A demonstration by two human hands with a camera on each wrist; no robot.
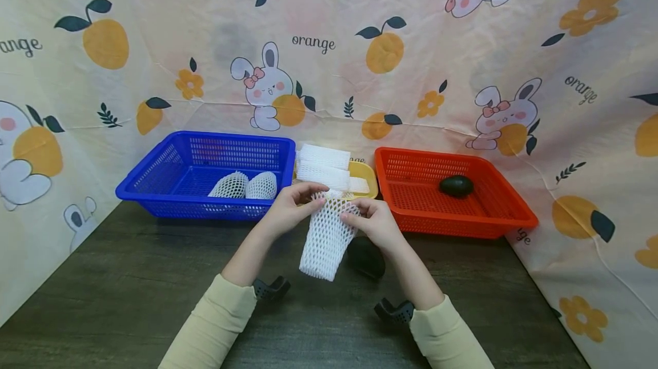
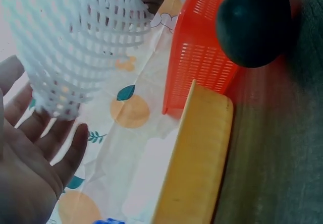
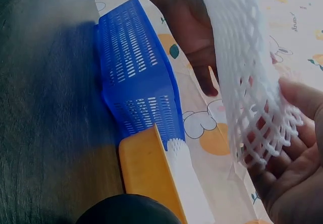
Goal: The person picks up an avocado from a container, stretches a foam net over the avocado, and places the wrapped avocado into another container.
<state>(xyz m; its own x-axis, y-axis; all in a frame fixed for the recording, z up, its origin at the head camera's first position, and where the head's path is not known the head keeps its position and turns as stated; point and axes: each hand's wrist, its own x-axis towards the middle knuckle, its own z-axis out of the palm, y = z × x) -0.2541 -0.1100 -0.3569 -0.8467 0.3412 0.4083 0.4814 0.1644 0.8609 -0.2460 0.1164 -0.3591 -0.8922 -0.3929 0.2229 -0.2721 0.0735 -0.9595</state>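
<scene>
At the middle of the dark tabletop (image 1: 128,300), seen from the head view, both hands are up and busy with one white foam net (image 1: 325,243). The left hand (image 1: 294,206) pinches its upper left edge between thumb and fingertips, the right hand (image 1: 379,225) has the upper right edge the same way, and the net hangs tilted between them, its lower end free above the table! Just beside it, below the right hand, sits a dark green fruit (image 1: 367,259). Behind, a yellow tray (image 1: 371,179) carries a stack of white nets (image 1: 324,173), flanked by a blue basket (image 1: 205,210) with two net-covered pieces (image 1: 230,186) and a red basket (image 1: 452,225) holding another dark fruit (image 1: 456,186).

Over to the left wrist view: the left hand's fingers spread a little, only gently bent, against the narrowing edge of the net, thumb on the near side. The dark green fruit looms top right, in front of the red basket, with the yellow tray's side wall below.

Now the right wrist view: the right thumb lies over the mesh, fingers bent behind it, a clear grip on the rim. Across the net is the left hand, its contact hidden here. Blue basket and yellow tray stand beyond, and a dark rounded shape (image 3: 128,211) pokes in at the bottom.
</scene>
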